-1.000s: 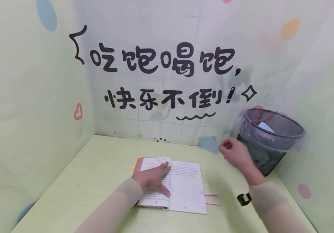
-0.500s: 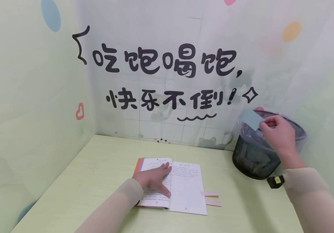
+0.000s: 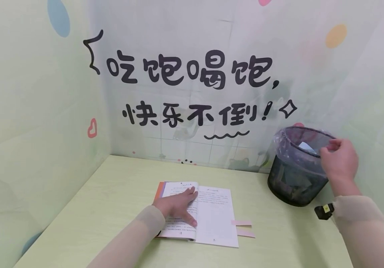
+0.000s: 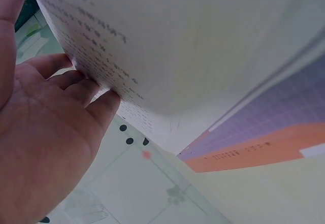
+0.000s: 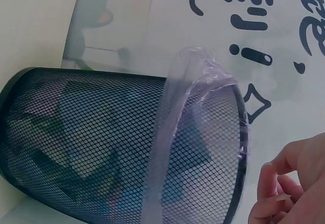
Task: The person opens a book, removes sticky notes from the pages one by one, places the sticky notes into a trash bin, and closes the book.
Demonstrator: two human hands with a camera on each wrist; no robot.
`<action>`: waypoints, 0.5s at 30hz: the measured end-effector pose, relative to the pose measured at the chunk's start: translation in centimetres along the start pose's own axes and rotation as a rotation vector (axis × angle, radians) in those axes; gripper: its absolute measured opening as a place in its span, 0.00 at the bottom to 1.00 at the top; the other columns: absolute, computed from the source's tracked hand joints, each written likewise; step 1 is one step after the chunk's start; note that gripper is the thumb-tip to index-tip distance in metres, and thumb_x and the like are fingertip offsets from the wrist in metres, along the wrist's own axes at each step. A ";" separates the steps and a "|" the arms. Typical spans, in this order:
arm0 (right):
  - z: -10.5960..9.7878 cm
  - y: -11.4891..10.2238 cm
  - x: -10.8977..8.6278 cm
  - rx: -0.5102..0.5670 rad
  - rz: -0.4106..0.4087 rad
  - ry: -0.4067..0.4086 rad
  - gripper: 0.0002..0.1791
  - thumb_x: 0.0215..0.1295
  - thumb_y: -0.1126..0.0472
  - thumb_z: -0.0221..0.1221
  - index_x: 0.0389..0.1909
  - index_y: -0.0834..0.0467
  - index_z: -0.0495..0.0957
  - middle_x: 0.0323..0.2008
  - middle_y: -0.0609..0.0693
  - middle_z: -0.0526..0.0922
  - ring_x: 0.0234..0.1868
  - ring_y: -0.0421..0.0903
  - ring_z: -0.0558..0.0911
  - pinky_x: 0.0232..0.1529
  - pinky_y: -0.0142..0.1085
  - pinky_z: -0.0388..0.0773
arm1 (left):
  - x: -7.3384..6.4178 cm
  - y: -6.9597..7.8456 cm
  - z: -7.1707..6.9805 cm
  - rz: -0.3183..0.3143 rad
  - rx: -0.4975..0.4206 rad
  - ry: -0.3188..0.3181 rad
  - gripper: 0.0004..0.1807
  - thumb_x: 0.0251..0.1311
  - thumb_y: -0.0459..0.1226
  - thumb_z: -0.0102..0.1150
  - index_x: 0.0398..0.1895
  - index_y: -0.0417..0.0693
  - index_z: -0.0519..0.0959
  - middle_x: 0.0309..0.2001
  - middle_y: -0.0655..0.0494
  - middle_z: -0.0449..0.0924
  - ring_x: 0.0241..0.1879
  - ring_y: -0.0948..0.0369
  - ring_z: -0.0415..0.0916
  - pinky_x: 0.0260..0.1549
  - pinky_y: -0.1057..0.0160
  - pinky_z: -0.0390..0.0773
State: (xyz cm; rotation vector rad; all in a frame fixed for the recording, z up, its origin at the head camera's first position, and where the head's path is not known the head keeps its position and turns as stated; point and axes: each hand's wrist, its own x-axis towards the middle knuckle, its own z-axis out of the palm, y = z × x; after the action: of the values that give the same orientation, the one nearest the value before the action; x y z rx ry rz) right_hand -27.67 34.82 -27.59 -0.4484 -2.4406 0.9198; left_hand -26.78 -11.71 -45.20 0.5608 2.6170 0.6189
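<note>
My left hand point(image 3: 176, 209) rests with spread fingers on the left page of an open book point(image 3: 213, 219) on the table. In the left wrist view its fingertips touch the printed page point(image 4: 109, 56); the book's purple and orange edges show beside it. My right hand point(image 3: 341, 160) is at the right rim of a black mesh wastebasket point(image 3: 296, 186) lined with a clear plastic bag point(image 5: 195, 76). Its fingers are curled, and I see nothing between them. Pale blue paper point(image 3: 307, 147) lies inside the basket. Two pink paper strips point(image 3: 243, 223) stick out from the right page.
The wastebasket stands at the table's back right, close to the wall. A printed backdrop point(image 3: 198, 145) with large black lettering rises behind the table point(image 3: 95, 223), with walls at both sides. More papers show dimly through the mesh point(image 5: 81, 148).
My right hand has carried a blue paper from beside the book over the wastebasket, then moved right; the paper is gone from its fingers. My left hand has stayed on the book.
</note>
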 end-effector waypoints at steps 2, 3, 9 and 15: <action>0.2 0.3 -0.1 -0.001 -0.020 -0.018 0.32 0.78 0.54 0.52 0.77 0.66 0.69 0.68 0.66 0.79 0.56 0.59 0.79 0.37 0.30 0.71 | -0.1 -0.1 0.0 -0.001 -0.004 0.002 0.67 0.52 0.57 0.85 0.90 0.51 0.56 0.92 0.54 0.43 0.91 0.52 0.43 0.88 0.45 0.53; 0.3 0.4 -0.2 -0.001 -0.035 -0.027 0.32 0.78 0.54 0.52 0.77 0.67 0.69 0.68 0.66 0.80 0.55 0.58 0.80 0.36 0.29 0.71 | -0.1 -0.1 0.0 -0.002 -0.007 0.004 0.67 0.52 0.57 0.85 0.90 0.52 0.56 0.92 0.54 0.43 0.91 0.52 0.43 0.88 0.44 0.53; 1.6 0.0 -1.5 0.020 -0.124 -0.075 0.32 0.80 0.52 0.52 0.76 0.67 0.69 0.68 0.69 0.79 0.57 0.63 0.80 0.34 0.30 0.72 | 0.1 -0.3 0.0 -0.003 -0.013 0.002 0.67 0.52 0.57 0.85 0.91 0.53 0.55 0.92 0.55 0.43 0.91 0.52 0.42 0.88 0.44 0.53; 3.3 -0.8 -3.1 0.027 -0.175 -0.077 0.28 0.80 0.52 0.53 0.72 0.65 0.73 0.64 0.67 0.82 0.54 0.60 0.81 0.33 0.29 0.72 | 0.0 -0.2 0.1 -0.019 -0.016 -0.001 0.67 0.52 0.57 0.85 0.91 0.55 0.54 0.92 0.56 0.42 0.91 0.52 0.42 0.88 0.44 0.52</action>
State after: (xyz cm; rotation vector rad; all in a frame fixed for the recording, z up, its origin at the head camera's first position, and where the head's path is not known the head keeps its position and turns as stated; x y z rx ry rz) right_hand -27.06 31.11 -30.24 -0.1896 -2.4868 0.9095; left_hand -26.78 -11.82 -45.36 0.5313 2.6114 0.6327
